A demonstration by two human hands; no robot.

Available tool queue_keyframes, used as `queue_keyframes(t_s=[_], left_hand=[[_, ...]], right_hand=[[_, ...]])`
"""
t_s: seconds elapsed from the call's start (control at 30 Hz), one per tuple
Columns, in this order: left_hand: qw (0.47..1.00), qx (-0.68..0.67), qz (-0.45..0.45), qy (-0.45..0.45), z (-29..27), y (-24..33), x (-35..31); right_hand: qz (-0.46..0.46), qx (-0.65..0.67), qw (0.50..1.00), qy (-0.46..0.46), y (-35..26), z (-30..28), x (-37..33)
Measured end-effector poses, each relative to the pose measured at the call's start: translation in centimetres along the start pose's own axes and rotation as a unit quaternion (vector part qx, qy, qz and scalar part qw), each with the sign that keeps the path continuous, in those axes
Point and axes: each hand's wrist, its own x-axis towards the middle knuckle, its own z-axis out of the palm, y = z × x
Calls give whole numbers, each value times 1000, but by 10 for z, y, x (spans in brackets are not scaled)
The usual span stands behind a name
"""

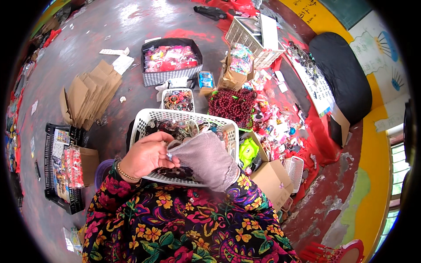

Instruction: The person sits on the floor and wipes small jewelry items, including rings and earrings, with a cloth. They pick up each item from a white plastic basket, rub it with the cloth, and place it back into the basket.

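In front of me is a white perforated plastic basket (147, 115) with a tangle of dark, small accessories (175, 126) inside. My left hand (148, 153), with a beaded bracelet at its wrist, is over the basket's left side. Its fingers are curled together near a small pale-blue bit that I cannot make out. A greyish-mauve fabric cover (204, 158), like a glove or sock, hides my right hand from fingers to wrist. Its far left end meets the fingertips of my left hand. Whether the covered fingers hold anything is hidden.
Beyond the basket stand a smaller white basket (177, 92) of hair ties, dark red beads (231, 104) and a patterned box (171, 78) of pink packets. Flattened cardboard (92, 94) and a black crate (51, 175) lie left. An open carton (269, 182) and scattered trinkets are right.
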Motion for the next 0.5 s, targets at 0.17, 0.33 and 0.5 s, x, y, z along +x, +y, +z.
queue_keyframes(t_s=[0.17, 0.33, 0.5], left_hand=[[995, 103, -8, -4, -4, 4, -1], [957, 290, -14, -23, 3, -3, 0], [958, 285, -27, -14, 13, 5, -5]], right_hand=[[-14, 55, 997, 60, 5, 4, -4], [142, 280, 949, 1, -1, 5, -1], [52, 260, 963, 49, 4, 11, -3]])
